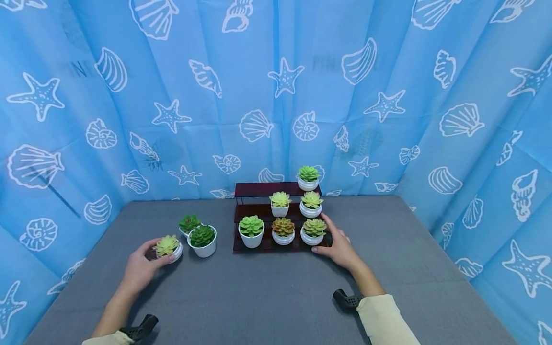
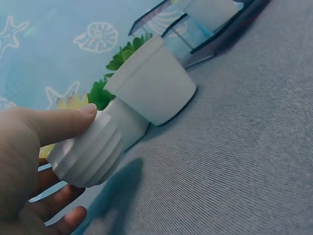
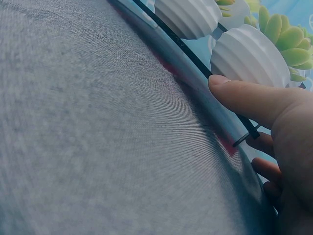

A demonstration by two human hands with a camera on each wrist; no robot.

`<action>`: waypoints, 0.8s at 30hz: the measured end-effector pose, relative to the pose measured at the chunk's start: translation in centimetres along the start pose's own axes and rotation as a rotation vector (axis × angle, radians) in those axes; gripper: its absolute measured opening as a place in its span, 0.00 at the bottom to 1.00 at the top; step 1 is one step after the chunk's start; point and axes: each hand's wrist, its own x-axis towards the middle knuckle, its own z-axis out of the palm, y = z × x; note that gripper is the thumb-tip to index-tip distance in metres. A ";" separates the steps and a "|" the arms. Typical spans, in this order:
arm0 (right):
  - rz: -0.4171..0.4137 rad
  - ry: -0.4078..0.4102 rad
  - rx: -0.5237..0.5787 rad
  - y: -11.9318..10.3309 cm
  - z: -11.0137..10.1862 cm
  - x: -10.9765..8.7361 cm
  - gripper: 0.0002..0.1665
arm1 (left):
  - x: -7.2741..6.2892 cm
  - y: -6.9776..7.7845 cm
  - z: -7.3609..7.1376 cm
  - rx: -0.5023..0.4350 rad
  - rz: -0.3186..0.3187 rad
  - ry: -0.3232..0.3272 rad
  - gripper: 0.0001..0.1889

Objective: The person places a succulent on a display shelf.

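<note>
My left hand (image 1: 142,266) grips a ribbed white pot (image 2: 90,152) with a yellow-green succulent (image 1: 166,245), thumb along its side and fingers beneath. The pot is tilted close over the table, left of two white pots with dark green succulents (image 1: 202,236). My right hand (image 1: 340,247) holds the right end of a dark red three-tier stand (image 1: 254,211). Its thumb presses the bottom shelf's front edge while the other fingers curl about the end. Beside that thumb, a ribbed pot (image 3: 249,56) with a light green succulent stands on the shelf.
Several potted succulents stand on the stand, among them an orange-brown one (image 1: 283,226), a green one (image 1: 251,225) at bottom left and one on the top tier (image 1: 308,175). A blue shell-print curtain (image 1: 258,96) hangs behind the grey table (image 1: 241,297).
</note>
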 end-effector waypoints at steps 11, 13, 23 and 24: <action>0.010 -0.006 -0.013 0.0 0.0 0.1 0.61 | 0.6 1.1 -0.4 -0.077 0.036 0.099 0.43; 0.010 -0.005 -0.012 0.0 0.0 0.1 0.61 | 0.7 1.6 -0.4 -0.096 0.045 0.118 0.43; 0.012 -0.008 -0.009 0.0 0.0 0.1 0.61 | 2.1 5.0 0.3 -0.221 0.083 0.214 0.39; 0.012 -0.008 -0.009 0.1 0.0 0.1 0.61 | 2.2 5.5 0.4 -0.235 0.093 0.212 0.38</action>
